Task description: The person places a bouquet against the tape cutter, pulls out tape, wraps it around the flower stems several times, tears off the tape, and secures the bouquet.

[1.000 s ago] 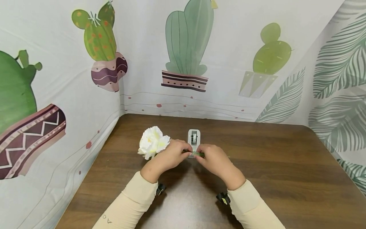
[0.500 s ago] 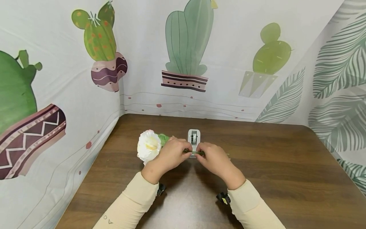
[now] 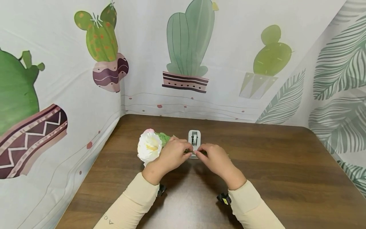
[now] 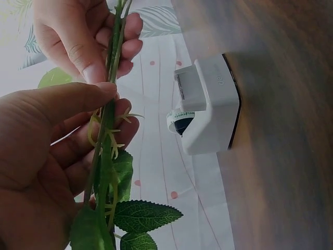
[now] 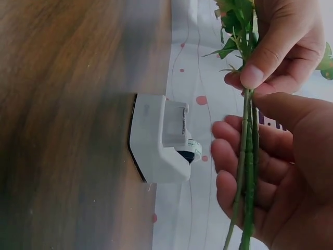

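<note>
**Both hands pinching a bundle of green flower stems above a tape dispenser**

The left hand (image 3: 171,155) pinches the bundle of thin green artificial stems (image 5: 248,156) between thumb and curled fingers, close to the leafy end. In the left wrist view, the left thumb lies along the stems, with serrated green fabric leaves (image 4: 140,216) just below it. The right hand (image 3: 215,158) pinches the same stems between thumb and fingers, just beside the left hand; in the right wrist view the thumb tips of both hands are almost touching. Neither hand is spread; each one is closed round the stems.

The stems are held roughly level above the dark brown wooden tabletop (image 3: 286,171), running from left to right between the two hands. At the left end sits a white fabric flower head with a pale yellow centre (image 3: 148,147), just to the left of the left hand, with a green leaf behind it.

A small white plastic tape dispenser (image 3: 194,139) stands on the tabletop directly behind the hands, near the stems but apart from them. The wrist views show its toothed cutting edge and a roll with a dark core (image 4: 182,124).

Both forearms wear cream long sleeves (image 3: 134,203). White fabric printed with potted cacti (image 3: 188,44) and green fronds surrounds the table.
</note>
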Demonstrator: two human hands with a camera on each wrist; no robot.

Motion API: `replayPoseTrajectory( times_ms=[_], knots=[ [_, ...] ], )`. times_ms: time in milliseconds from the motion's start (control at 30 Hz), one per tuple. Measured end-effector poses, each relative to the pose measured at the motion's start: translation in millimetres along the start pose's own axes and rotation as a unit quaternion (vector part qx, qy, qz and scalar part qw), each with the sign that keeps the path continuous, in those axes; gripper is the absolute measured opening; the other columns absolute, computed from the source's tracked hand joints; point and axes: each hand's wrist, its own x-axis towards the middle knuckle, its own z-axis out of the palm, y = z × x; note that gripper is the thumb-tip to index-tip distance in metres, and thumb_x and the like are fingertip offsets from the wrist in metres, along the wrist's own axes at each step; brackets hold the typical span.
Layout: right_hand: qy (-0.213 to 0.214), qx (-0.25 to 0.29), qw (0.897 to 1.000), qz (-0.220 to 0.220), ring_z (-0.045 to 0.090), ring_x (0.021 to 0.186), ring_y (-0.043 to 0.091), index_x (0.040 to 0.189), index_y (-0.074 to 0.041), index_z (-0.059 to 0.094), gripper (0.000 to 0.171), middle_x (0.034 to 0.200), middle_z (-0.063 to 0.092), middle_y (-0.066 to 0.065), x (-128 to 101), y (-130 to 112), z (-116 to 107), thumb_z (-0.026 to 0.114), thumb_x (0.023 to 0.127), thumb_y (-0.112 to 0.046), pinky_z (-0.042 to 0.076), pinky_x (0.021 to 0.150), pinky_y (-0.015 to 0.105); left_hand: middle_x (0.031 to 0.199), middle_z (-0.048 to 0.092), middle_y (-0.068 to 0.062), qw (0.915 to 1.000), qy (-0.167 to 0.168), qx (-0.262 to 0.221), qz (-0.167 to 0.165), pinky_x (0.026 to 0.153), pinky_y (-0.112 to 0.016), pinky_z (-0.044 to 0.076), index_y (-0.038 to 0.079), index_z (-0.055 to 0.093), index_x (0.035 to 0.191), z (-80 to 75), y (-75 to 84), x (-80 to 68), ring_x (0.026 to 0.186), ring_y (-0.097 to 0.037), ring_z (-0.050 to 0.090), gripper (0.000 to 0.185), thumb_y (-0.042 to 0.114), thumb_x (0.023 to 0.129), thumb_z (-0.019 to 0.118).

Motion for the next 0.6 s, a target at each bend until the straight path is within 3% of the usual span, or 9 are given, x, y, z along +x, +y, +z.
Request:
replayPoseTrajectory(
  times_ms=[367, 600],
  knots=[
    [-0.037, 0.065, 0.997, 0.015, 0.059, 0.076, 0.006, 0.096, -0.016, 0.076, 0.014, 0.091, 0.074, -0.004, 2.0, 3.2, -2.3, 0.065, 0.099, -0.023, 0.049, 0.071, 0.028, 0.085, 0.072, 0.007, 0.9996, 0.016, 0.02, 0.011, 0.089, -0.041, 0.048, 0.018, 0.074, 0.087, 1.0, -1.1, -1.6, 0.079, -0.01, 0.069, 0.007, 0.016, 0.085, 0.08],
    [-0.01, 0.025, 1.0, 0.013, 0.067, 0.083, 0.011, 0.1, -0.013, 0.076, 0.008, 0.097, 0.074, 0.001, 1.3, 0.6, 1.4, 0.072, 0.093, -0.016, 0.055, 0.074, 0.032, 0.083, 0.069, 0.007, 0.9977, 0.015, 0.063, 0.018, 0.089, -0.04, 0.046, 0.019, 0.069, 0.086, -0.1, -0.9, -1.7, 0.084, -0.012, 0.069, 0.008, 0.013, 0.085, 0.074]
  ],
)
